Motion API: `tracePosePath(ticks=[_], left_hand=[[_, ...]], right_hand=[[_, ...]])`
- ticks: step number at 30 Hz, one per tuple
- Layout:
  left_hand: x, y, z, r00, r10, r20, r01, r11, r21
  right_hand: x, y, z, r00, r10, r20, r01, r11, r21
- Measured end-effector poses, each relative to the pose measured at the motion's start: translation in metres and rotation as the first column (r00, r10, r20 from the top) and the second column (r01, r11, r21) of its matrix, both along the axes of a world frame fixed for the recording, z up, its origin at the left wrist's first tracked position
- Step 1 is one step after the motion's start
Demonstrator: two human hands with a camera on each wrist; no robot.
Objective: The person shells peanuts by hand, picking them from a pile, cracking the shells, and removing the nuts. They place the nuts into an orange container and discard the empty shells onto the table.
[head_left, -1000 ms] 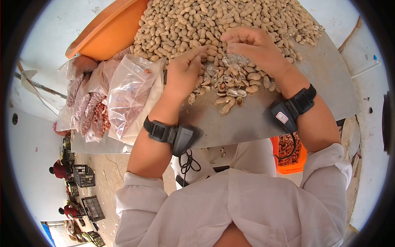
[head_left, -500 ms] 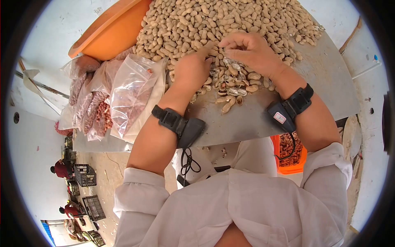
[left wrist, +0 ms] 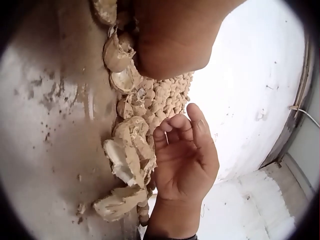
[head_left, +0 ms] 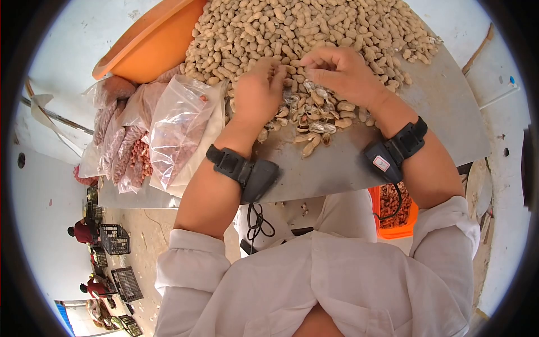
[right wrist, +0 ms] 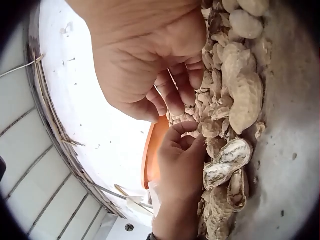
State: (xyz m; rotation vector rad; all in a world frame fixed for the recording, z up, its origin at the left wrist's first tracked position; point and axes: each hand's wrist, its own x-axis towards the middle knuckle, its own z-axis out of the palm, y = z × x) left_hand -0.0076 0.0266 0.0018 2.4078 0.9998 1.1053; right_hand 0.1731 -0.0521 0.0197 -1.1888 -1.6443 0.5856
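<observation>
A large heap of unshelled peanuts (head_left: 252, 33) lies on the metal table, with broken shells (head_left: 323, 126) at its near edge. The left hand (head_left: 258, 92) is at the heap's front; in the right wrist view the thumb and forefinger of the left hand (right wrist: 180, 165) pinch a peanut (right wrist: 210, 128). Just to its right, the right hand (head_left: 345, 76) hovers over the shells, fingers loosely bent. The left wrist view shows the right hand (left wrist: 185, 160) palm side, no peanut visible in it. Part of the left fingertips is hidden in the head view.
An orange basin (head_left: 151, 48) leans at the back left. Clear bags of pink kernels (head_left: 179, 129) lie on the table's left side. Below the front edge (head_left: 314, 192) stands an orange container (head_left: 401, 227) of reddish kernels. Crates (head_left: 115, 238) and people (head_left: 84, 231) are far left.
The left hand went right and inward, then drew back slightly left with its fingers bent. The right hand has lowered a little and stays over the shells.
</observation>
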Motion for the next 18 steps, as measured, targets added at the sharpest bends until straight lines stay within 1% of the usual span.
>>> tracePosePath(ticks=[2,3,5,6,8,9,11,14,18], left_hand=[[0.000,-0.003,0.001,0.968,-0.052,0.246,0.097,0.980,-0.173],[0.000,-0.011,0.006,0.857,-0.147,0.493,0.342,0.879,-0.333],[0.000,-0.018,0.007,0.768,-0.216,0.603,0.497,0.794,-0.349],[-0.001,-0.020,0.007,0.717,-0.239,0.655,0.568,0.745,-0.349],[0.004,-0.028,0.006,0.673,-0.226,0.704,0.611,0.706,-0.358],[0.005,-0.030,0.005,0.650,-0.218,0.728,0.632,0.687,-0.360],[0.002,-0.027,0.004,0.661,-0.241,0.711,0.633,0.687,-0.356],[0.002,-0.032,0.009,0.665,-0.246,0.705,0.632,0.688,-0.356],[0.002,-0.038,0.011,0.655,-0.239,0.717,0.648,0.667,-0.369]], right_hand=[[0.000,0.000,0.001,0.999,-0.021,-0.028,0.021,1.000,0.014],[-0.001,0.002,-0.001,0.995,0.011,-0.102,-0.008,1.000,0.028],[-0.002,0.007,-0.007,0.966,0.078,-0.245,-0.065,0.996,0.062],[-0.005,0.005,-0.005,0.951,0.111,-0.289,-0.103,0.994,0.045],[-0.012,-0.001,0.001,0.910,0.175,-0.377,-0.182,0.983,0.017],[-0.012,-0.001,0.002,0.912,0.165,-0.377,-0.175,0.985,0.006],[-0.011,-0.001,0.001,0.915,0.143,-0.376,-0.161,0.987,-0.017],[-0.011,0.000,-0.001,0.898,0.159,-0.410,-0.160,0.987,0.032],[-0.012,-0.001,0.004,0.905,0.190,-0.380,-0.185,0.981,0.049]])
